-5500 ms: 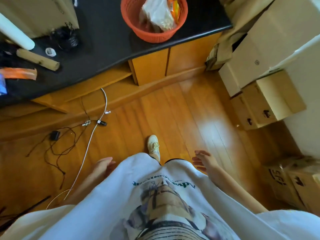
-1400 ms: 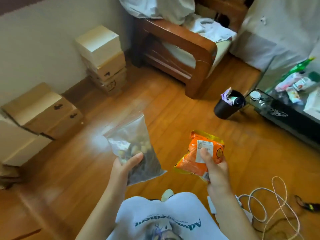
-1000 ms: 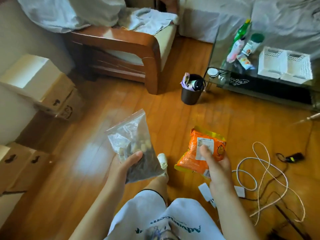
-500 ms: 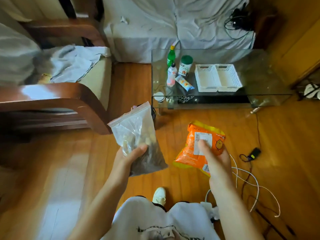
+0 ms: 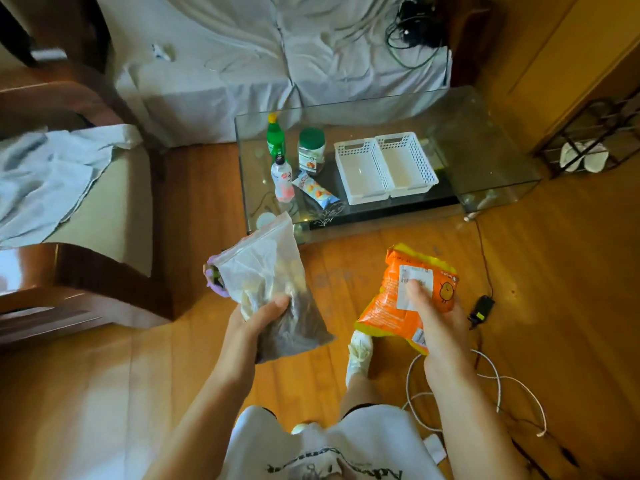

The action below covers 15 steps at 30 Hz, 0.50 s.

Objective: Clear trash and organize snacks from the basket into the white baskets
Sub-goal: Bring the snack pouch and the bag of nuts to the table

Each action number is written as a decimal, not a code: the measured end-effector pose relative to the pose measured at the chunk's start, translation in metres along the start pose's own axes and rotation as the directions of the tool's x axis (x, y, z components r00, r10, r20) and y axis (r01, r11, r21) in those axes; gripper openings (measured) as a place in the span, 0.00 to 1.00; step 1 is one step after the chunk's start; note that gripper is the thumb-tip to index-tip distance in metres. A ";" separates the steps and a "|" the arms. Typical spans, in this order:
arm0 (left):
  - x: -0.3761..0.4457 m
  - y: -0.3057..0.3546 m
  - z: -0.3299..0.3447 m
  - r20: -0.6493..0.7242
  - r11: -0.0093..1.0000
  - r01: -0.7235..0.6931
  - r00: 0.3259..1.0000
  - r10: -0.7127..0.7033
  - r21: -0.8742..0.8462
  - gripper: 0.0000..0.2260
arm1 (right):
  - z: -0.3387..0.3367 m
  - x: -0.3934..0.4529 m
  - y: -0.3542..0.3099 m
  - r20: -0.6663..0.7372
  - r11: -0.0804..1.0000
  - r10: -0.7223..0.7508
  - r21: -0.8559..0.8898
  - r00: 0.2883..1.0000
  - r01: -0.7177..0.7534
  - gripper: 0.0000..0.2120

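Note:
My left hand [image 5: 256, 322] grips a clear zip bag of nuts and dark bits [image 5: 270, 289], held upright over the wooden floor. My right hand [image 5: 438, 323] holds an orange snack packet [image 5: 398, 299] with a white label. Ahead, two white baskets [image 5: 384, 168] sit side by side on a glass coffee table [image 5: 485, 133], both looking empty. Left of them on the table stand a green bottle [image 5: 275, 138], a green-lidded jar [image 5: 311, 150], a small pink bottle [image 5: 282, 176] and a small snack pack [image 5: 315, 190].
A wooden armchair [image 5: 86, 271] with a pale cloth stands at left. A sheet-covered sofa [image 5: 277, 57] lies behind the table. White cable loops [image 5: 498, 393] and a black adapter [image 5: 479, 308] lie on the floor at right. A rack with slippers [image 5: 585, 157] is far right.
The view has swung from the counter with the orange basket toward the glass table, which is now closer. Both hands, empty at first, now carry the zip bag and orange packet.

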<state>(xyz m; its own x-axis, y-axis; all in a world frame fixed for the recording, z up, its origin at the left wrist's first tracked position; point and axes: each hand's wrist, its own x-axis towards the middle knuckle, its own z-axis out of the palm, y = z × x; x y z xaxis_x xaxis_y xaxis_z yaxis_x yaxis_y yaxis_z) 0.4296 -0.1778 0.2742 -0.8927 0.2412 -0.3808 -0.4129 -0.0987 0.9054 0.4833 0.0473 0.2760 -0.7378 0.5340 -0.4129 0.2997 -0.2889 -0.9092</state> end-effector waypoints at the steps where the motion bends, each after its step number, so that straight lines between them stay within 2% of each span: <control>1: 0.017 0.003 0.009 -0.013 1.000 -0.010 1.000 0.010 0.004 0.18 | -0.002 0.017 -0.010 -0.023 1.000 -0.012 0.017 1.000 0.012 0.16; 4: 0.064 0.014 0.041 -0.019 1.000 0.000 1.000 0.000 -0.016 0.21 | -0.014 0.071 -0.040 -0.057 1.000 -0.020 0.015 0.998 0.021 0.16; 8: 0.130 0.039 0.093 0.003 0.999 0.007 1.000 -0.007 -0.047 0.15 | -0.029 0.145 -0.087 -0.079 0.999 -0.047 0.004 0.996 0.048 0.16; 15: 0.212 0.064 0.146 0.001 0.999 0.003 1.000 -0.003 -0.052 0.14 | -0.031 0.239 -0.122 -0.035 0.996 0.000 -0.085 0.999 -0.002 0.19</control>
<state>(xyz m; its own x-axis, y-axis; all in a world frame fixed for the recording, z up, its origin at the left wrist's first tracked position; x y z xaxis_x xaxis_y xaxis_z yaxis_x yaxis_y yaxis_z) 0.2407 0.0081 0.2786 -0.8915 0.2421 -0.3829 -0.4240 -0.1481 0.8934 0.2889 0.2347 0.2869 -0.7164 0.5616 -0.4141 0.3518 -0.2218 -0.9094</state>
